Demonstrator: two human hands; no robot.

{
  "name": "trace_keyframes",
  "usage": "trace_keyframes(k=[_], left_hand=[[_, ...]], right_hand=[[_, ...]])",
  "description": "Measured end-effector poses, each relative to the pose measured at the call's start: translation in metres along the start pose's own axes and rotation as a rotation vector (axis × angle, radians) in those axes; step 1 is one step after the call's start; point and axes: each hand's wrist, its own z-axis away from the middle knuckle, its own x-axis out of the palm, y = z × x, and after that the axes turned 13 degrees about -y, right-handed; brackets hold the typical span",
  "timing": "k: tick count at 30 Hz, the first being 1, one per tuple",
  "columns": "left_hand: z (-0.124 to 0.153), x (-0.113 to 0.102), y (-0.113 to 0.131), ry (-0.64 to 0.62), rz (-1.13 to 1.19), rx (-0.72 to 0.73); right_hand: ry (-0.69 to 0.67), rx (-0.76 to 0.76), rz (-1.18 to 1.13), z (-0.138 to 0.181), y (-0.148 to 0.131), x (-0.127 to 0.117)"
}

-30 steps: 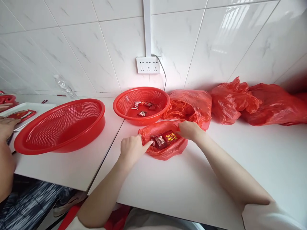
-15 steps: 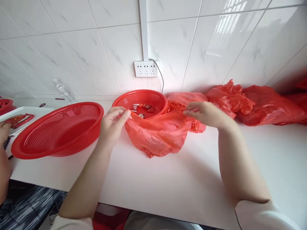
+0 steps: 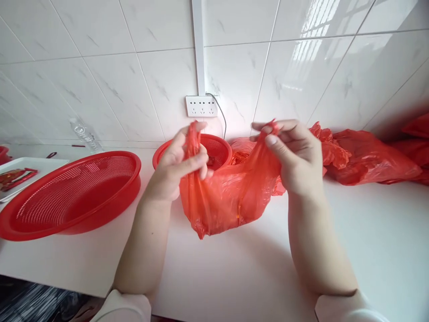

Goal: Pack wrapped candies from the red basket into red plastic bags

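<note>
Head view: bag, toward 6 o'clock of centre, small basket beyond. Clasped in left hand at its 10 o'clock, pinched in right hand at 2; hands apart. Seemingly bunching up at both sides; calls next for firm grip.

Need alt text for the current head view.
A person's left hand and right hand grip a red plastic bag by its gathered top ends at a white table; a large red basket stands left, more red bags lie right.
</note>
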Motion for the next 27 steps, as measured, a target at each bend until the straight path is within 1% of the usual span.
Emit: trace_keyframes(k=[2, 4, 5, 6, 8, 10, 12, 14, 15, 17, 19, 21, 22, 24, 26, 27], left_hand=[[-0.002, 0.008, -0.005, -0.159, -0.006, -0.068], [-0.004, 0.016, -0.008, -0.276, -0.041, -0.111], [-0.005, 0.020, -0.010, -0.316, -0.049, -0.125], [-0.006, 0.022, -0.012, -0.339, -0.042, -0.135], [-0.007, 0.023, -0.015, -0.336, 0.004, -0.166], [-0.008, 0.021, -0.018, -0.299, 0.049, -0.174], [-0.008, 0.018, -0.021, -0.313, 0.053, -0.173], [-0.007, 0.016, -0.023, -0.365, 0.019, -0.191], [-0.007, 0.016, -0.024, -0.371, 0.004, -0.205], [-0.007, 0.015, -0.027, -0.333, -0.001, -0.226], [-0.008, 0.014, -0.029, -0.264, 0.040, -0.249], [-0.009, 0.011, -0.031, -0.204, 0.103, -0.280], [-0.010, 0.009, -0.032, -0.185, 0.133, -0.296], [-0.010, 0.006, -0.033, -0.168, 0.155, -0.302], [-0.009, 0.005, -0.031, -0.206, 0.070, -0.275], [-0.007, 0.005, -0.029, -0.241, -0.028, -0.254]], right_hand=[[-0.197, -0.048, 0.020, 0.000, -0.007, 0.009], [-0.371, -0.081, 0.051, -0.001, -0.012, 0.016], [-0.420, -0.085, 0.051, -0.002, -0.012, 0.018], [-0.440, -0.075, 0.025, -0.003, -0.011, 0.019], [-0.432, -0.031, -0.111, -0.004, -0.006, 0.019], [-0.448, 0.014, -0.272, -0.005, 0.002, 0.017], [-0.463, 0.043, -0.355, -0.005, 0.008, 0.015], [-0.434, 0.069, -0.324, -0.004, 0.011, 0.015], [-0.396, 0.077, -0.283, -0.004, 0.011, 0.015], [-0.316, 0.082, -0.196, -0.004, 0.010, 0.014], [-0.253, 0.064, -0.126, -0.003, 0.007, 0.011], [-0.243, 0.029, -0.067, -0.001, 0.002, 0.007], [-0.278, 0.014, -0.035, 0.001, 0.000, 0.005], [-0.414, -0.001, 0.036, 0.004, -0.007, 0.002], [-0.584, 0.016, 0.096, 0.008, -0.013, 0.000], [-0.656, 0.033, 0.111, 0.009, -0.014, 0.000]])
